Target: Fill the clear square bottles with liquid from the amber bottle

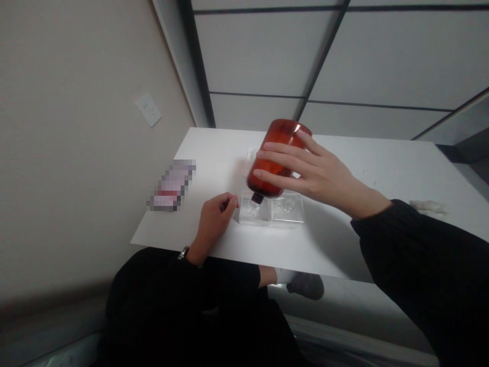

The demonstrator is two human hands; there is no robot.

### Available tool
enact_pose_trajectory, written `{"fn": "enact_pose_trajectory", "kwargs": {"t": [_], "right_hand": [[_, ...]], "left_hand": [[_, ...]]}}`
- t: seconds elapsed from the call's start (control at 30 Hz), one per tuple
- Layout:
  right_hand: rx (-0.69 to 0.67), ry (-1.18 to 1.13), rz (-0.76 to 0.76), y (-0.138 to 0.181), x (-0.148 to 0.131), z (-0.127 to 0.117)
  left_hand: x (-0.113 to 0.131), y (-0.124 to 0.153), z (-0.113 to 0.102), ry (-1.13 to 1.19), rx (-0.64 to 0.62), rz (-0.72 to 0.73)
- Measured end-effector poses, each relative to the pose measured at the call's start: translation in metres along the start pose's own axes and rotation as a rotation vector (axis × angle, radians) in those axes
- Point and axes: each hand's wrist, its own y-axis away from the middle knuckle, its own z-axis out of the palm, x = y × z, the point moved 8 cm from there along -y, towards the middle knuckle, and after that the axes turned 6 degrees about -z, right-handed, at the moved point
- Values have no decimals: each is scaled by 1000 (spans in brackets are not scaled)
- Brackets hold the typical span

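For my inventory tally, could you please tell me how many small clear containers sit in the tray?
2: the left container under the upturned amber bottle, the right container in the tray; more may be hidden.

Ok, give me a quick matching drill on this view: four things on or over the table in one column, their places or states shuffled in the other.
Things
1. amber bottle
2. clear tray
3. pixelated flat item
4. crumpled tissue

Places or states
A. far right of the table
B. tipped neck-down in the right hand
C. near the table's left edge
D. flat on the table under the bottle's neck, beside the left hand

Pairs: 1-B, 2-D, 3-C, 4-A
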Motion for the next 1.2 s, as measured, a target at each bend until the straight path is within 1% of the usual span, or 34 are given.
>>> {"fn": "enact_pose_trajectory", "kwargs": {"t": [0.13,0.23,0.47,0.83,0.97,1.1,1.2], "right_hand": [[-37,-7,22,-1,0,1],[-39,-29,41,-1,1,2],[-29,-12,3,-2,-1,0],[-79,6,7,-4,-4,-2],[-63,0,4,-5,-5,-6],[-111,-28,36,-7,-2,-5],[-119,-62,40,-8,-1,-7]], "left_hand": [[1,0,0,7,3,8],[0,0,0,7,5,12],[0,0,0,9,5,17],[1,1,0,-12,-4,9],[1,1,0,-27,-5,0],[0,0,1,-32,-2,-7],[0,0,1,-23,-6,-1]]}}
